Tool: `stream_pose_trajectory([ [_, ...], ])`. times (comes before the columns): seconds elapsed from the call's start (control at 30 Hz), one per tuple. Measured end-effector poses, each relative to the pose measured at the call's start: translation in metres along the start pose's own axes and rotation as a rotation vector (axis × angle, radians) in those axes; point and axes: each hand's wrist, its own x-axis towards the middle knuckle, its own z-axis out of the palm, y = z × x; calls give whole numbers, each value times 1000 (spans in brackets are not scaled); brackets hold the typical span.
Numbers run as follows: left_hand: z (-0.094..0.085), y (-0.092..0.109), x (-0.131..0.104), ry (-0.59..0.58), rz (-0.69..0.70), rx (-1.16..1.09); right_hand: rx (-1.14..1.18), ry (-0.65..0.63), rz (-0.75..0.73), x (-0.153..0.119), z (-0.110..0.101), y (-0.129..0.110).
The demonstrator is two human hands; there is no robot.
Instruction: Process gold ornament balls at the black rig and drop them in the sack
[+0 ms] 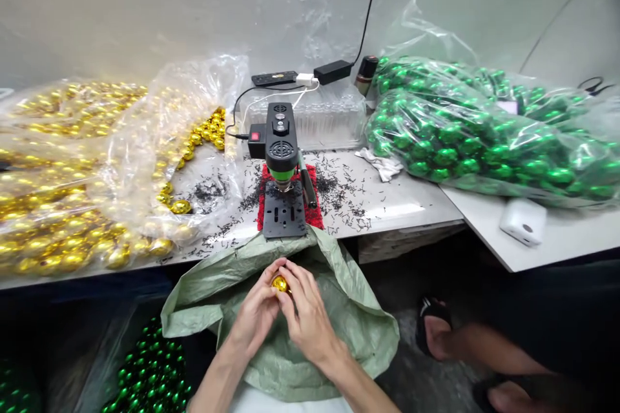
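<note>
A shiny gold ball (279, 283) is held between the fingertips of both hands. My left hand (259, 310) grips it from the left, its fingers bent around the top. From the right, my right hand (306, 313) closes on the same ball with thumb and fingers. Both hands are over an open pale green sack (349, 310) that hangs at the table's front edge. Just beyond them stands a small black drill-like machine (281, 148) on a slotted metal base (284, 216), with a red mat (312, 216) underneath.
Clear bags of gold balls (62, 206) lie left, and bagged green balls (460, 135) lie right. Behind the machine is a clear plastic box (329, 116) with cables. Black scraps litter the table (387, 197). A white device (523, 222) is at right, near a person's feet (436, 329).
</note>
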Motion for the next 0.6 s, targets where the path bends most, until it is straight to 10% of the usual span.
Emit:
stream_pose_trajectory([
  [0.47,-28,6,-19,-45,138,-15,-38,-39,-379,18,14,8],
  [0.6,-48,71,-29,130,394,141,-26,-47,-519,24,16,4],
])
